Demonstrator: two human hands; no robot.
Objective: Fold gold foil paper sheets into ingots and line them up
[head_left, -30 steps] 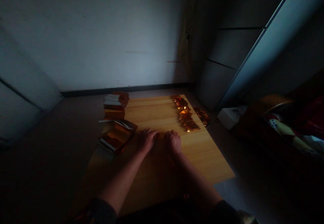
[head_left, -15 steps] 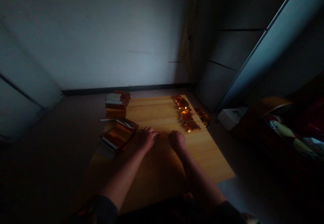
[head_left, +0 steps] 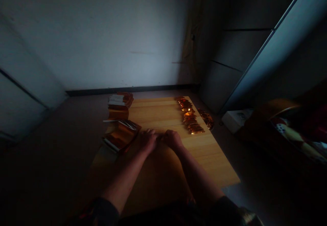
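Observation:
My left hand (head_left: 148, 140) is closed low over the wooden table, its fingers bent around a small piece of copper-coloured foil paper that is mostly hidden now. Close beside it, my right hand (head_left: 172, 139) is curled in with its fingers pressed toward the same paper. Left of my left hand lies a stack of foil paper (head_left: 121, 134) with white edges. Farther back on that side is another stack of foil paper (head_left: 119, 113). A row of folded foil pieces (head_left: 189, 116) runs along the table's right side, shiny and packed together.
The wooden table (head_left: 155, 111) stands before a pale wall (head_left: 114, 38). Beyond its right edge, more shiny foil pieces (head_left: 206, 119) sit lower down. A white box (head_left: 233, 119) is on the floor to the right, beside a dark heap with cloth-like items (head_left: 293, 134).
My right hand has moved left, closer to my left hand. The orange strip of paper that showed between them is now almost covered. The view has shifted slightly.

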